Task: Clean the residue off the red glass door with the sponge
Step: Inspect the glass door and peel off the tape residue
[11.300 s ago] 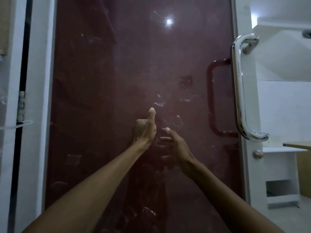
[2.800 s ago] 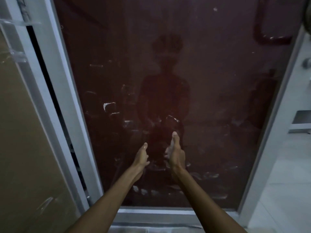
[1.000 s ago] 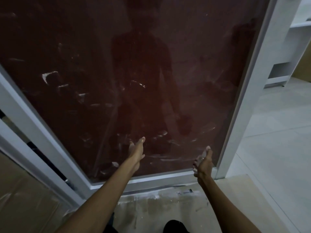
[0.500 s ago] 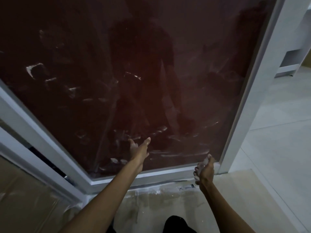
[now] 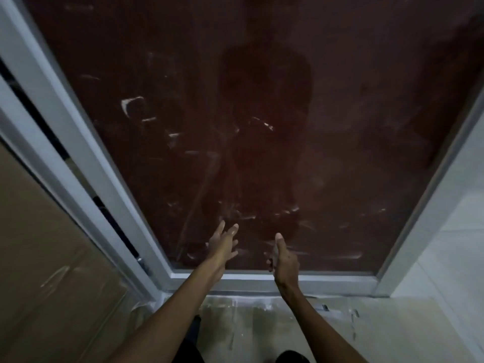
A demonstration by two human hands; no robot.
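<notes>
- The red glass door (image 5: 340, 106) fills most of our view, its long axis running away from us and upward, with its grey bottom rail (image 5: 327, 282) just beyond our wrists.
- White residue (image 5: 131, 103) shows on the left half of the pane and in a band of smears (image 5: 348, 256) along the bottom edge, to the right of both our hands; we judge the lower strip still unfinished.
- Our right hand (image 5: 284, 259) is the one nearer those bottom-right smears, so we reckon the coming stroke runs rightward along the rail from there.
- That right hand is held at the glass low down, thumb up and fingers curled in toward the pane. We presume the sponge sits in that grip, but it is hidden and we cannot tell what the fingers close on.
- Our left hand (image 5: 222, 243) lies just left of it and slightly higher, fingers spread and straight, holding nothing, seemingly laid flat against the glass.
- On the near floor (image 5: 262, 318), pale streaks mark the covering below the rail.
</notes>
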